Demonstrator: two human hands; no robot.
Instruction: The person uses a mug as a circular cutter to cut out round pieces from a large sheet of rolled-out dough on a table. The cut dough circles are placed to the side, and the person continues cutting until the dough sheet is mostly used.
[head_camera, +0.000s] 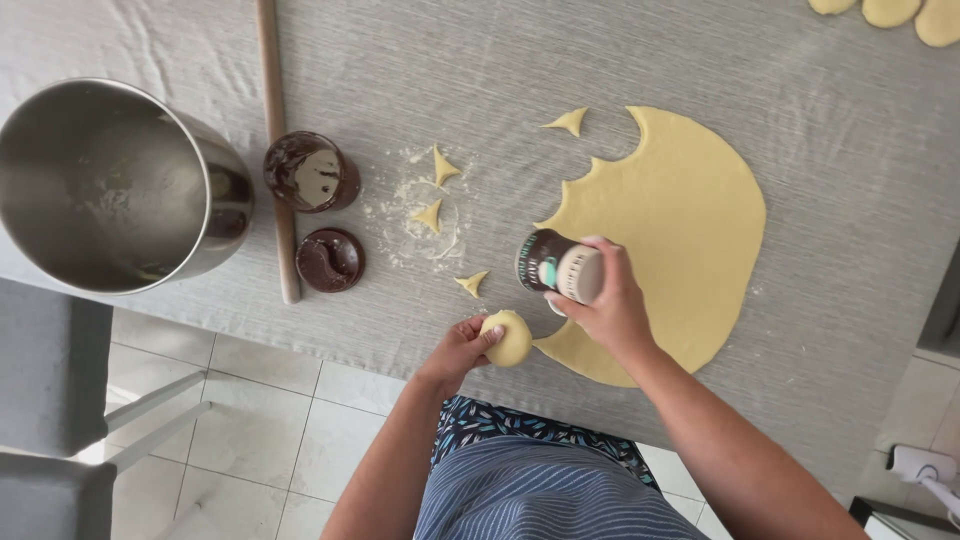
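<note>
A rolled-out sheet of pale yellow dough (680, 230) lies on the grey cloth-covered table (480, 60), with round bites cut from its left edge. My right hand (605, 300) grips a dark cup (558, 266) tipped on its side, just left of the sheet's cut edge. My left hand (462, 350) pinches a round dough disc (510, 337) near the table's front edge, a little below the cup. Small triangular dough scraps (440, 167) and some flour lie scattered left of the sheet.
A large steel mixing bowl (110, 190) stands at the left. Beside it are an open jar of dark spread (310, 172), its lid (331, 260) and a wooden rolling pin (277, 150). More dough rounds (890, 12) sit at the far right corner. A chair (50, 400) stands below left.
</note>
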